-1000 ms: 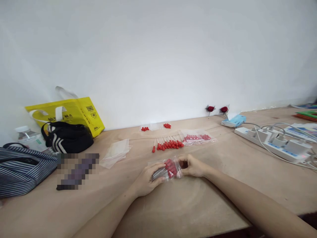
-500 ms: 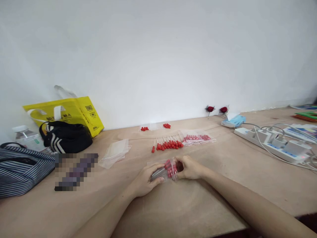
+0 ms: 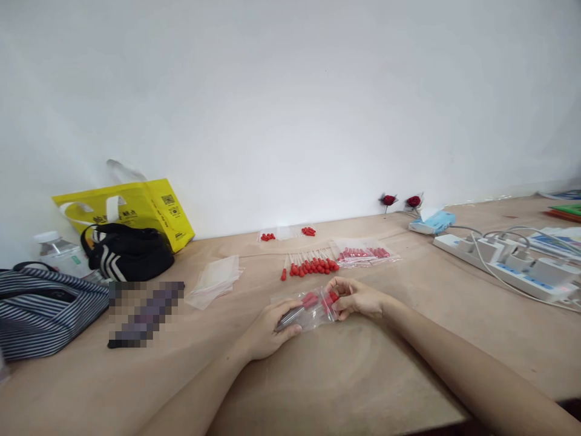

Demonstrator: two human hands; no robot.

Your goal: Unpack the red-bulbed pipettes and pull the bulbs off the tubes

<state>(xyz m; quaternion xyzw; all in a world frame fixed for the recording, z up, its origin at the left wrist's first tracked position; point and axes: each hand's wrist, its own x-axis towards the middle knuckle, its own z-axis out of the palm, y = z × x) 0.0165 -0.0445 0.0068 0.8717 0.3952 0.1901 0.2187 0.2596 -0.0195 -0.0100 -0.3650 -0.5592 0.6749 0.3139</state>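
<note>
My left hand (image 3: 267, 330) grips a clear zip bag (image 3: 313, 319) that has thin metal rods with red ends in it. With closed fingers, my right hand (image 3: 358, 298) holds some of the red ends (image 3: 333, 297) at the bag's right-hand mouth. Whether those rods are partly outside the bag is hard to make out. Beyond the hands lies a row of loose red-ended rods (image 3: 313, 266), their red ends towards me. Filled clear bags (image 3: 367, 253) of red-ended pieces overlap just right of that row.
Flat clear bags (image 3: 215, 281) lie stacked at left. Small red pieces (image 3: 308, 231) rest on clear plastic near the wall. A black pouch (image 3: 136, 251), yellow bag (image 3: 167, 212) and striped bag (image 3: 45, 315) stand left. At right are a power strip (image 3: 503, 269) with cables and a blue tissue pack (image 3: 431, 222).
My right hand has shifted slightly right and turned, with red ends moving right at the bag's mouth. My left hand keeps its grip on the bag. The whole view has shifted a little.
</note>
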